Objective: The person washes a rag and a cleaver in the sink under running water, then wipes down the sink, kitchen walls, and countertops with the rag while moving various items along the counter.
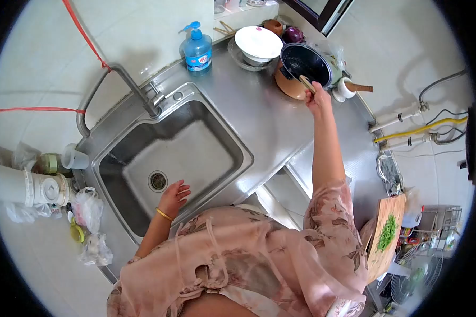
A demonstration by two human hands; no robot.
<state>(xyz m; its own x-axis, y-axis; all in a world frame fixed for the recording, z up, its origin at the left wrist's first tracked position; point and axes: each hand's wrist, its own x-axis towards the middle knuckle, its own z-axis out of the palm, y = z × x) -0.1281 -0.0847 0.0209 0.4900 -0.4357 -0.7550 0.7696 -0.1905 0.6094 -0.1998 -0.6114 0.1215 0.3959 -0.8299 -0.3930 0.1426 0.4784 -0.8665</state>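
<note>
At the back right of the counter, my right hand [317,99] is closed round the pale handle of a dark-lined saucepan [304,59]. Just below the pan is a rounded tan-orange surface [290,84]; I cannot tell if it is the pan's outside or another pot. My left hand [174,201], with a yellow bangle at the wrist, hangs over the near edge of the steel sink [195,153]. It holds nothing and its fingers are slightly apart.
A blue soap bottle [198,53] stands behind the sink, beside the tap [152,103]. White bowls [259,42], a red onion [293,35] and a white mortar [344,89] surround the pan. Chopped greens [387,232] lie on a cutting board [378,259] at right. Plastic bags [89,208] sit left.
</note>
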